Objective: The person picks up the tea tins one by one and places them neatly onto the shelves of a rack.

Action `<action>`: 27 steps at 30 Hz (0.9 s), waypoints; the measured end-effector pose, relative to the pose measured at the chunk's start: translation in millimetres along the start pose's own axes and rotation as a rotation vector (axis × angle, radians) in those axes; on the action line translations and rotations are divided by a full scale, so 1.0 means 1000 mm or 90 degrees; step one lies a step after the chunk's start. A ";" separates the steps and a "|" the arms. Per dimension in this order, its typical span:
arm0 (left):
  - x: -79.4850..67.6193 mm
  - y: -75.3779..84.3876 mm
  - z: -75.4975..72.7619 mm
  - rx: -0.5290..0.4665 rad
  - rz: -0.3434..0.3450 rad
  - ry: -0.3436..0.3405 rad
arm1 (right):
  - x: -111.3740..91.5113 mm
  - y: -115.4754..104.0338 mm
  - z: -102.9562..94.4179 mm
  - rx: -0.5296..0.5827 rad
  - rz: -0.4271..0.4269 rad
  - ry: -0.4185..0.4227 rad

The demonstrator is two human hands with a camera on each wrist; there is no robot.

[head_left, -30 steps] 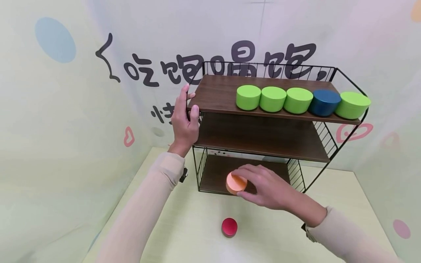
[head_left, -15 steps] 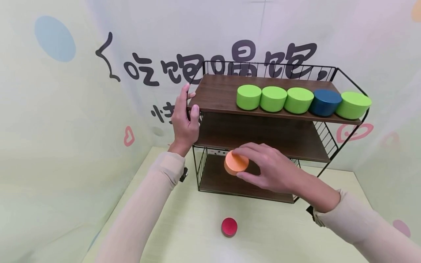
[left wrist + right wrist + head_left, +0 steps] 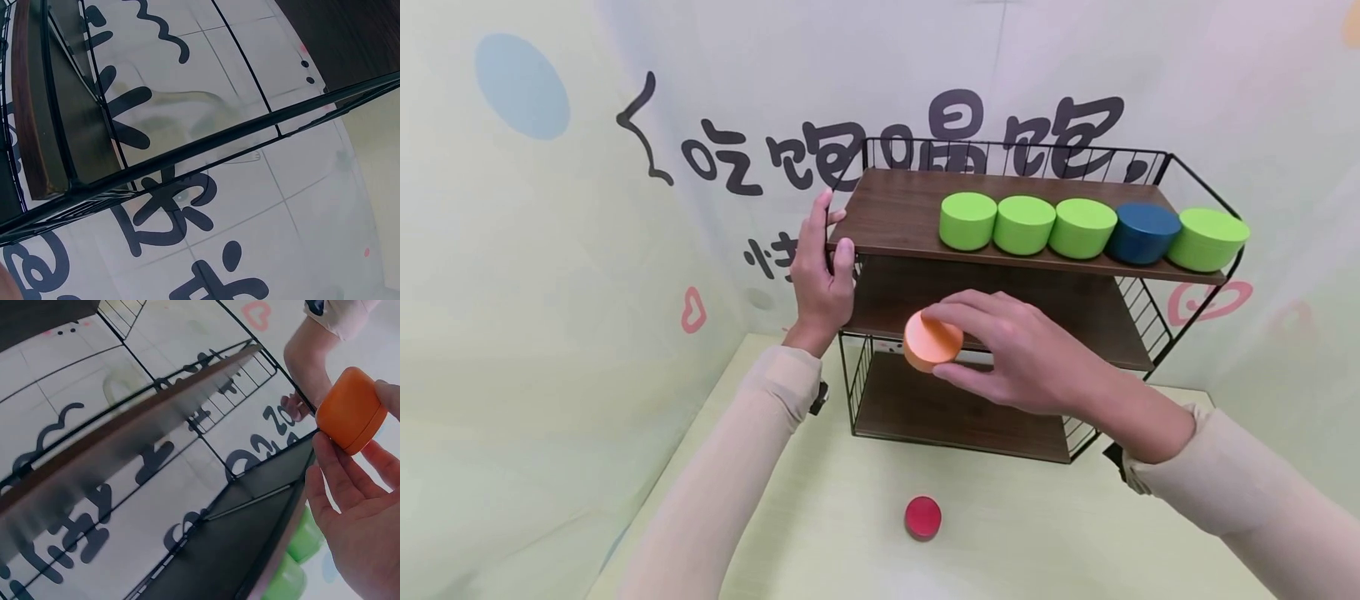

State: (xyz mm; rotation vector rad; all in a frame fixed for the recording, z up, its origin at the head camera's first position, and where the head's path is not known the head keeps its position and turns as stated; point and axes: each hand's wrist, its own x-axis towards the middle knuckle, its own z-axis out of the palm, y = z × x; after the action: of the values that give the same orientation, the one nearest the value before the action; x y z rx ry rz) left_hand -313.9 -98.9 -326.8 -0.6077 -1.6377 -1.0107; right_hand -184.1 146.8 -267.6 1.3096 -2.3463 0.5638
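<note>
My right hand (image 3: 1022, 354) pinches a round orange tin (image 3: 931, 340) between thumb and fingers. In the head view it hangs in front of the middle board's front edge; in the right wrist view the orange tin (image 3: 351, 412) shows a lid seam. With my left hand (image 3: 822, 275) I hold the upper left corner of a three-tier shelf rack (image 3: 880, 229), thumb at the front. On the top board, several green tins (image 3: 967, 222) and a dark blue tin (image 3: 1142, 233) stand in a row toward the right. A small red tin (image 3: 922, 517) sits on the table before the rack.
The rack has dark wood boards, such as the bottom board (image 3: 955, 417), and a black wire frame (image 3: 187, 150). It stands on a pale table (image 3: 820, 533). Behind hangs a white backdrop (image 3: 775, 67) with black lettering.
My right hand has raised the orange tin from before the bottom board to the height of the middle board's edge. My left hand keeps its place on the rack.
</note>
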 end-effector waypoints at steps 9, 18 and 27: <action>0.000 -0.001 0.001 -0.007 0.009 0.011 | 0.018 -0.002 -0.015 -0.004 -0.035 0.050; -0.001 0.000 0.001 -0.002 0.000 0.004 | 0.039 -0.001 -0.024 0.017 -0.051 0.114; 0.000 -0.001 0.001 0.007 0.007 0.007 | 0.064 0.000 -0.035 0.001 -0.021 0.123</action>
State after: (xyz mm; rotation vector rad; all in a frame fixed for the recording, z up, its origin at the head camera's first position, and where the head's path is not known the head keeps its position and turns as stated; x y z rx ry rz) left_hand -315.3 -98.3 -326.8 -0.6023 -1.6269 -0.9953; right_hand -210.1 119.7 -204.3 1.2335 -2.1645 0.6505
